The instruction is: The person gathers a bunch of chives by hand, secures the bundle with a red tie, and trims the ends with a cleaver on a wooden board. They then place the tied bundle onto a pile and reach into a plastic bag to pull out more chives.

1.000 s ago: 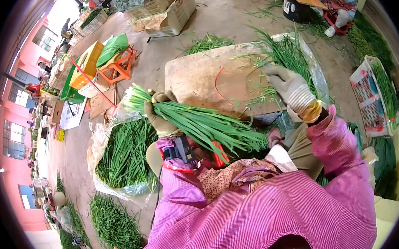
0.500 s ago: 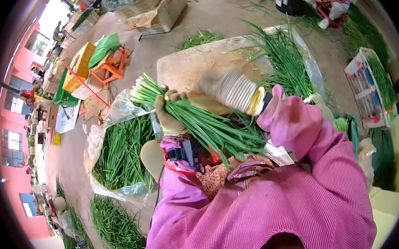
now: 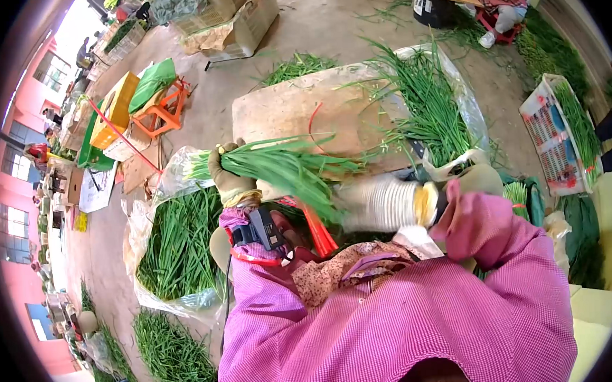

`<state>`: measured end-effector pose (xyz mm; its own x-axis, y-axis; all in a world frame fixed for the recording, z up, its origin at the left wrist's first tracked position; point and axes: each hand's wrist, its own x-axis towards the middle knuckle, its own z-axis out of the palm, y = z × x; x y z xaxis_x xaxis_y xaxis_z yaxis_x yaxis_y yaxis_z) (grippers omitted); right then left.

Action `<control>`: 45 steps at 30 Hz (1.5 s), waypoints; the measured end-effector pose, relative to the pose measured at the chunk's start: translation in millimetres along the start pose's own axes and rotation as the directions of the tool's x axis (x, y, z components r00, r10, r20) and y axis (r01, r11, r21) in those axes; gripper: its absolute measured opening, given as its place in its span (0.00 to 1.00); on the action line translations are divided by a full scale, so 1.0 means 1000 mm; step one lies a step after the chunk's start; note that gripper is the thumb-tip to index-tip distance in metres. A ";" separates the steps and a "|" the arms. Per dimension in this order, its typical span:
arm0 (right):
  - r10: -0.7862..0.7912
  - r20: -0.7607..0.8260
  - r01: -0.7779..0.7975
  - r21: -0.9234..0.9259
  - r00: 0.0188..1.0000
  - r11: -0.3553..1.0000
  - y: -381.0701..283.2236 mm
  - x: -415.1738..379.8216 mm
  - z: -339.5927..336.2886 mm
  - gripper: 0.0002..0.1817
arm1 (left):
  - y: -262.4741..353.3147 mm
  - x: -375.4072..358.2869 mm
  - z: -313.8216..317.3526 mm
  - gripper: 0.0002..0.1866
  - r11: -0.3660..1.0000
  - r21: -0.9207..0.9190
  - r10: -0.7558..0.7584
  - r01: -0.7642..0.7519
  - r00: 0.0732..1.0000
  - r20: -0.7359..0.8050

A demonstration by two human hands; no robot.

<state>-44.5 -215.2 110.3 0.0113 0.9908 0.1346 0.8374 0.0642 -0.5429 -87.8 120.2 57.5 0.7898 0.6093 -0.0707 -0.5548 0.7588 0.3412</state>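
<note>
My left hand (image 3: 227, 173), in a tan glove, is closed around a bunch of garlic chives (image 3: 284, 166). Its pale stem ends point left, and the green leaves spread right over my lap. My right hand (image 3: 362, 203), below the leaf ends, is smeared by motion, so its fingers cannot be made out. A white ribbed cuff (image 3: 393, 201) covers that wrist. Between my hands, red strips (image 3: 318, 230) hang by my lap. One thin red strip (image 3: 311, 125) lies curved on the wooden board (image 3: 267, 113) in front of me.
Loose chives (image 3: 429, 101) lie on plastic at the board's right end. A plastic-lined heap of greens (image 3: 181, 246) sits to my left, another pile (image 3: 172, 347) below it. An orange stool (image 3: 163, 108) stands far left, a filled crate (image 3: 549, 137) at right. Another person (image 3: 507, 7) sits back right.
My left hand has shifted left with the chives, which now lie more level. My right hand has moved from over the board down toward my lap. The red strip on the board shows more fully.
</note>
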 end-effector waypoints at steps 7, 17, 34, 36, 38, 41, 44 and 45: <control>0.498 0.104 -0.485 -0.125 0.861 0.865 0.023 -0.021 -0.004 0.14 | 0.050 0.027 -0.038 0.14 0.879 0.435 0.240 -0.195 0.970 -0.050; 0.844 -0.266 -0.336 0.829 0.466 0.447 0.020 0.040 -0.052 0.32 | 0.043 0.028 -0.042 0.12 0.985 0.162 0.083 -0.057 0.984 -0.160; 0.197 -0.557 -0.371 -0.218 0.807 0.903 0.054 0.072 -0.026 0.07 | 0.025 0.004 0.004 0.13 0.994 0.097 0.004 0.041 0.903 -0.430; 0.800 -0.292 -0.469 0.685 0.524 0.558 0.049 0.055 -0.049 0.09 | 0.031 0.012 -0.010 0.11 0.990 0.134 0.093 -0.043 0.917 -0.389; 0.278 -0.668 -0.350 0.028 0.690 0.936 0.059 0.056 -0.038 0.15 | 0.031 0.008 -0.006 0.10 0.984 0.150 0.136 -0.091 0.937 -0.322; 0.488 -0.307 -0.416 0.270 0.817 0.868 0.038 0.076 -0.038 0.20 | 0.014 -0.002 0.022 0.12 0.968 0.198 0.202 -0.153 0.944 -0.261; 0.698 0.094 -0.702 0.163 0.710 0.693 0.021 0.106 -0.041 0.14 | 0.007 -0.009 0.032 0.12 0.963 0.252 0.145 -0.090 0.967 -0.208; 0.617 -0.016 -0.612 0.102 0.787 0.784 0.026 0.108 -0.029 0.11 | 0.004 -0.004 0.028 0.12 0.961 0.231 0.200 -0.152 0.958 -0.204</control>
<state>-6.1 -109.7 135.0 0.5341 0.8174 -0.2158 0.5937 -0.5444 -0.5926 -86.1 114.5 85.5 0.5923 0.7829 -0.1906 -0.5928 0.5836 0.5549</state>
